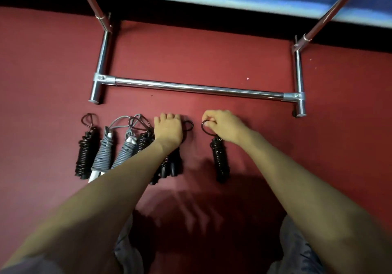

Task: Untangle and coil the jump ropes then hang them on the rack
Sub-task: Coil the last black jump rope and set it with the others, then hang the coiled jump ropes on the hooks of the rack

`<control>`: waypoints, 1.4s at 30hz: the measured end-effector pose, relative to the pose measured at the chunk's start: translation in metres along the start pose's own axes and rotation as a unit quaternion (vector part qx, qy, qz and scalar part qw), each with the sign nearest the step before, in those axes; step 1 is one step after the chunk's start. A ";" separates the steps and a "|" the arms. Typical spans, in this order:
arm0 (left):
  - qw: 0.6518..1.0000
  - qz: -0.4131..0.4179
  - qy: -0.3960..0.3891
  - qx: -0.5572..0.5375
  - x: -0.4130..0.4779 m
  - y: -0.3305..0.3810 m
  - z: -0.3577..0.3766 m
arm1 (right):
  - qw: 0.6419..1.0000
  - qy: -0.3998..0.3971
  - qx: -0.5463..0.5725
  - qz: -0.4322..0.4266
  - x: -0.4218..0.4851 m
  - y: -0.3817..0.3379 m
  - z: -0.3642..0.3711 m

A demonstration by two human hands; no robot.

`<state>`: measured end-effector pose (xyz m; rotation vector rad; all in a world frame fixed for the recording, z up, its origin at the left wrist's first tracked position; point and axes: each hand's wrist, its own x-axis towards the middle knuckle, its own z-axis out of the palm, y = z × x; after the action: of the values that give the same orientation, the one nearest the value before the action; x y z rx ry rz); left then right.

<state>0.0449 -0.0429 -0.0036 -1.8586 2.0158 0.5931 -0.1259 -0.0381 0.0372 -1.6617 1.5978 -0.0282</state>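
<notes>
Coiled jump ropes in a row on red carpet (212,61), long axes running toward and away from the chrome rack base (197,88), loop ends pointing at its crossbar: far-left black rope (87,150), two grey ropes (105,152) tightly spiralled around white handles, then more black bundles under the left forearm. Left hand (168,130) palm-down, fingers curled over a black bundle (169,167), its loop poking out rightward, grip itself not clear. Right hand (222,126) pinching closed on the wire-thin loop of a separate black rope (220,161), lying apart to the right, body trailing back beneath the wrist.
</notes>
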 end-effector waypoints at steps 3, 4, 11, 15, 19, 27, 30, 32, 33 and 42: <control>1.000 0.009 0.008 0.027 0.019 0.003 0.005 | 0.999 0.027 0.026 0.028 0.008 0.014 0.011; 1.000 0.011 0.005 0.016 0.023 0.002 0.006 | 0.998 0.031 0.041 0.036 0.010 0.018 0.014; 0.996 0.071 -0.040 -0.038 0.013 0.007 0.004 | 0.995 0.055 0.037 0.079 0.014 0.027 0.026; 0.984 0.063 0.002 -0.168 -0.014 0.010 -0.007 | 0.986 0.101 0.086 0.097 -0.011 0.026 0.018; 0.965 0.094 0.005 -0.245 -0.049 0.009 -0.025 | 0.978 0.138 0.136 0.077 -0.050 0.012 0.004; 0.953 0.164 0.061 -0.248 -0.152 0.008 -0.080 | 0.977 0.169 0.126 0.024 -0.144 -0.039 -0.024; 0.937 0.165 0.112 -0.286 -0.187 0.014 -0.109 | 0.966 0.235 0.106 0.001 -0.179 -0.063 -0.044; 0.917 0.153 0.161 -0.330 -0.205 0.021 -0.136 | 0.957 0.269 0.106 -0.014 -0.198 -0.081 -0.065; 0.907 0.150 0.183 -0.349 -0.215 0.024 -0.152 | 0.954 0.281 0.099 -0.022 -0.206 -0.090 -0.077; 0.843 0.190 0.303 -0.401 -0.289 0.026 -0.290 | 0.935 0.346 0.012 -0.079 -0.271 -0.181 -0.177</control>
<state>0.0553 0.0565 0.3941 -2.3038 2.9058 1.2416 -0.1236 0.0746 0.3905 -1.8690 1.9353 -0.7922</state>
